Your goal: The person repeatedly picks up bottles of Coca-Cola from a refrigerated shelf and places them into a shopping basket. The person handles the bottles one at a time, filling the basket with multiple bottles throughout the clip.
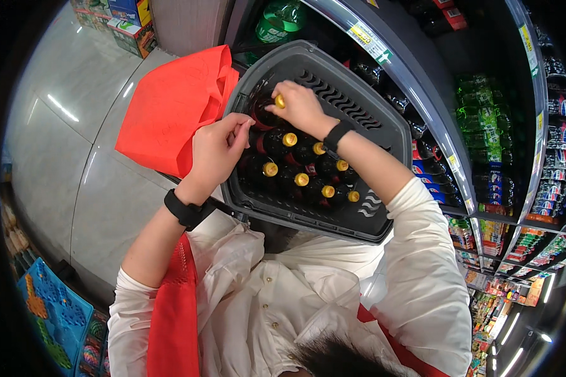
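Observation:
A black plastic shopping basket [306,226] stands in front of me, holding several dark bottles [302,179] upright with yellow caps. At its far left corner my right hand [298,106] grips the yellow cap of another dark bottle [264,113]. Beside it, over the basket's left rim, my left hand [221,143] is held with thumb and fingertips close together; whether something thin is between them cannot be told. A red fabric bag [174,108] lies against the basket's left side, partly behind my left hand.
Curved shelf edges [405,89] run along the right, with green soda bottles [488,122] and cola bottles [559,141] on the shelves. A large green bottle [280,21] stands behind the basket. Boxes [132,33] sit at the upper left; a blue display of goods [56,311] is at the lower left.

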Motion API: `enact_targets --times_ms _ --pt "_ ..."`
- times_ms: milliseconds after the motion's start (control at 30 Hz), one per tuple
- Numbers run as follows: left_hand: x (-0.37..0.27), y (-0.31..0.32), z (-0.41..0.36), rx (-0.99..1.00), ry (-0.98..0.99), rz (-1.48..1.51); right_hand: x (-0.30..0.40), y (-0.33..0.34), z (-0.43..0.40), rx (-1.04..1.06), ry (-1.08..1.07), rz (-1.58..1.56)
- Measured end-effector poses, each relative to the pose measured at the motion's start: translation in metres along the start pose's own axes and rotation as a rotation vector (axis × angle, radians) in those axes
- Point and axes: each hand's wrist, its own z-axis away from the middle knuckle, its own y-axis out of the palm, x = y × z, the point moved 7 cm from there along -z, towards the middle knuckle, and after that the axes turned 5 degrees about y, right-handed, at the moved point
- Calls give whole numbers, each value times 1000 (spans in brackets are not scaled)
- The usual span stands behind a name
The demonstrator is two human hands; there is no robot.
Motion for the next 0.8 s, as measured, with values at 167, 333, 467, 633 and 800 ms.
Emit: enact_targets --times_ms 167,333,467,633,800 --pt "-2 -1 -1 2 -24 18 -1 39 -7 86 10 36" --pt "4 0 1 -59 -22 59 -3 44 -15 94 156 9" --pt "3 0 2 -11 -46 25 -14 42 -9 59 364 40" --pt "1 2 -1 -17 -50 48 -49 43 6 28 512 -180" --pt "2 2 1 -55 -26 57 -54 66 6 57 573 -153"
